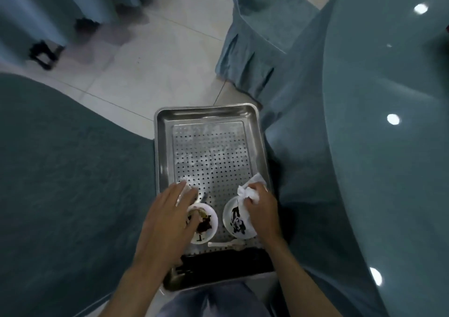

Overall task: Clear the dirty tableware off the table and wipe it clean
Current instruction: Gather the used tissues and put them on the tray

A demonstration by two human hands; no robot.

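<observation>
Two dirty bowls lie in a shiny metal tray (206,112) with little holes.
The small round white left bowl (206,231) holds dark scraps, the small round white right bowl (233,219) has dark sauce smears, and a white spoon (226,244) lies just beside them. The left hand (167,214) lies flat, fingers straight, on the left bowl. The right hand (261,210) squeezes a crumpled white paper napkin (247,190) over the right bowl.

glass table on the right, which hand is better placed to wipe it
Right, probably: the right hand grips the crumpled tissue on the side of the tray nearest the table; the left hand rests over the left dish.
</observation>
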